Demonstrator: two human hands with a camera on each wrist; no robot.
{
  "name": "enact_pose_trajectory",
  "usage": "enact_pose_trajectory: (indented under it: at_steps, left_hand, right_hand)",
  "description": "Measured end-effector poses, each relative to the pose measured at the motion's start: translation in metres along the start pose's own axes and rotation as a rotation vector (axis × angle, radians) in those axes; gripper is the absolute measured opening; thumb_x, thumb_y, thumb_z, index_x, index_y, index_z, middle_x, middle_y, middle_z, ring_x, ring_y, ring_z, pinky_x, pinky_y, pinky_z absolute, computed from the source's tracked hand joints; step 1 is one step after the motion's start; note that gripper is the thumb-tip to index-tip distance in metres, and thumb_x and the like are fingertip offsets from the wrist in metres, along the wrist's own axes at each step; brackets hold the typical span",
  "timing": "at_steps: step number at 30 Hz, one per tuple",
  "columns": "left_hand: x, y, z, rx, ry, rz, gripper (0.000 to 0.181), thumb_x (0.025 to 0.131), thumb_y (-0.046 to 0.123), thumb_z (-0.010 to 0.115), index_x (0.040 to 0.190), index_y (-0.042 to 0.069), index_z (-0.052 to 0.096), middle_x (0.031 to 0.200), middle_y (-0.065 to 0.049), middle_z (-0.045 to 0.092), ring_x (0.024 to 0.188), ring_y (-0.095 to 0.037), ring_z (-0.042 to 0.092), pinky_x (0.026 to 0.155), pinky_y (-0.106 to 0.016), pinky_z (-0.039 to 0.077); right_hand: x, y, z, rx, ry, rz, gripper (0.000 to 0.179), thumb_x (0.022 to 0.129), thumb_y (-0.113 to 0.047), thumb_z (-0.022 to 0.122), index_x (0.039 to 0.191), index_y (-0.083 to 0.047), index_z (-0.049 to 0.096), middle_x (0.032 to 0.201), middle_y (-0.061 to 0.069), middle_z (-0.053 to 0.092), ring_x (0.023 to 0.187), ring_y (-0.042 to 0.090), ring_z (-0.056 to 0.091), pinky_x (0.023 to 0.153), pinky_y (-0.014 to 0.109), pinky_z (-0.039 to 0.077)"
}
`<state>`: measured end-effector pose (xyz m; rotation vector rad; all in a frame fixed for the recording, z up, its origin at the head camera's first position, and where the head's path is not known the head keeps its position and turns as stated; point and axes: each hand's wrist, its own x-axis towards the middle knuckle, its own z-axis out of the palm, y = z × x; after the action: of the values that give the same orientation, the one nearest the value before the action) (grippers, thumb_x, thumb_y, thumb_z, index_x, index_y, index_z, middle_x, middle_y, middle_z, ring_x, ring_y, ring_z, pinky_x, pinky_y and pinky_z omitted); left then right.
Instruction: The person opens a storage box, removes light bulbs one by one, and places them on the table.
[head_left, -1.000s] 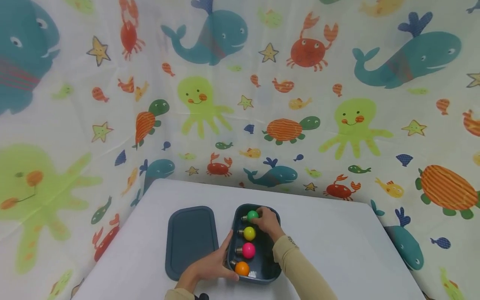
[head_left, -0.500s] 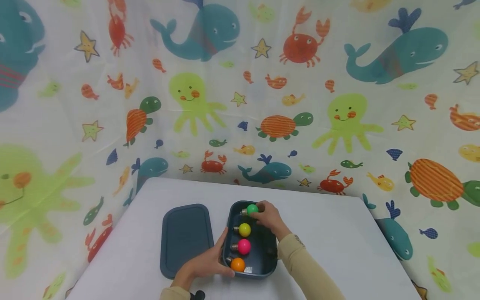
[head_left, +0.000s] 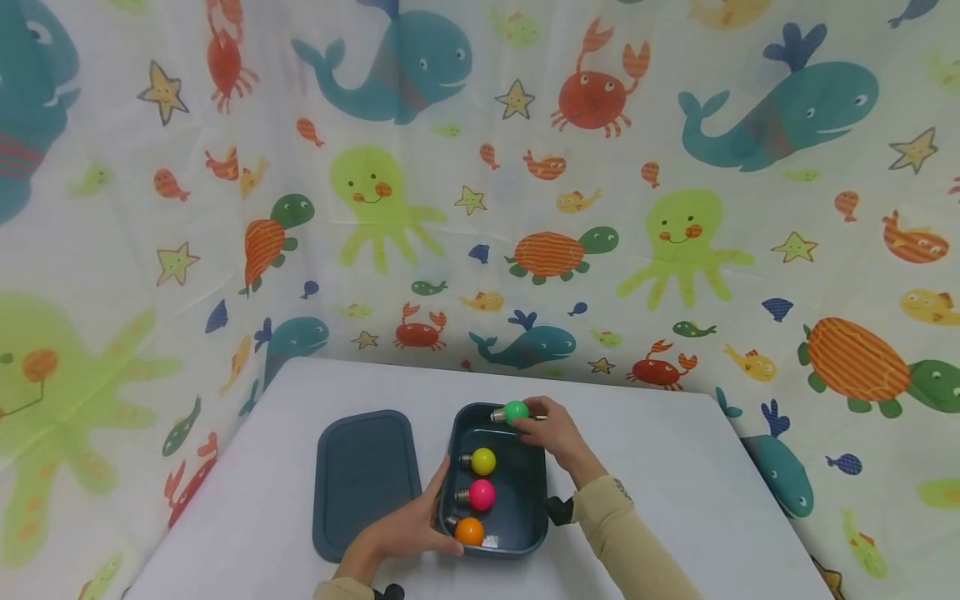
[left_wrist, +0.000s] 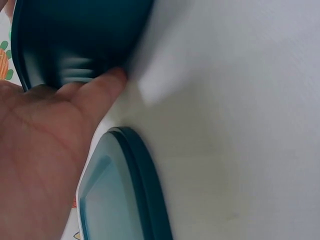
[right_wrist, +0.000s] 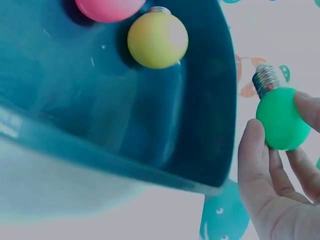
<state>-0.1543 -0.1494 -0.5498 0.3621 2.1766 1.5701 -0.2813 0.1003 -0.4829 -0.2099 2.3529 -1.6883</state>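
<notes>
My right hand pinches a green light bulb by its round globe, above the far end of a dark blue box. In the right wrist view the bulb's metal screw base points away from the fingers, outside the box's rim. Inside the box, a yellow bulb, a pink bulb and an orange bulb lie in a column along the left wall. With thumb and fingers extended, my left hand rests against the box's near left corner; the left wrist view shows the thumb along the outer wall.
A dark blue lid lies flat on the white table, left of the box and close beside my left hand. A curtain printed with sea animals hangs behind the table and along its sides.
The green bulb has risen from its place at the head of the column, carried up and slightly right by my right hand. My left hand keeps its place on the box.
</notes>
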Motion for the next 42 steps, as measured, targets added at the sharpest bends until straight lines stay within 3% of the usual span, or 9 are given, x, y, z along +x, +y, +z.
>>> enact_pose_trajectory:
  at_steps: [8, 28, 42]
  left_hand:
    - [0.003, 0.0, 0.001, -0.002, -0.008, 0.01, 0.127, 0.079, 0.034, 0.083, 0.155, 0.017, -0.018, 0.163, -0.018, 0.005, 0.141, -0.043, 0.023, 0.108, -0.07, 0.021]
    - [0.001, 0.001, 0.0, -0.003, -0.004, -0.015, 0.126, 0.079, 0.034, 0.082, 0.155, 0.016, -0.017, 0.163, -0.02, 0.003, 0.141, -0.045, 0.022, 0.106, -0.071, 0.021]
    - [0.004, -0.005, -0.001, -0.036, -0.013, -0.011, 0.126, 0.08, 0.032, 0.082, 0.155, 0.017, -0.018, 0.163, -0.019, -0.004, 0.144, -0.044, 0.014, 0.109, -0.07, 0.016]
  right_hand:
    - [0.0, 0.005, -0.022, 0.017, 0.087, 0.036, 0.048, 0.091, -0.018, 0.07, 0.132, -0.001, 0.052, 0.129, 0.02, 0.056, 0.11, 0.03, 0.062, 0.087, 0.038, 0.056]
    - [-0.005, 0.021, -0.064, 0.161, 0.153, 0.148, 0.055, 0.093, -0.015, 0.067, 0.14, 0.002, 0.043, 0.138, 0.025, 0.047, 0.125, 0.044, 0.05, 0.093, 0.043, 0.052]
    - [-0.004, 0.039, -0.083, 0.234, 0.204, 0.192, 0.057, 0.095, -0.015, 0.065, 0.142, 0.002, 0.039, 0.14, 0.024, 0.043, 0.128, 0.041, 0.047, 0.096, 0.043, 0.05]
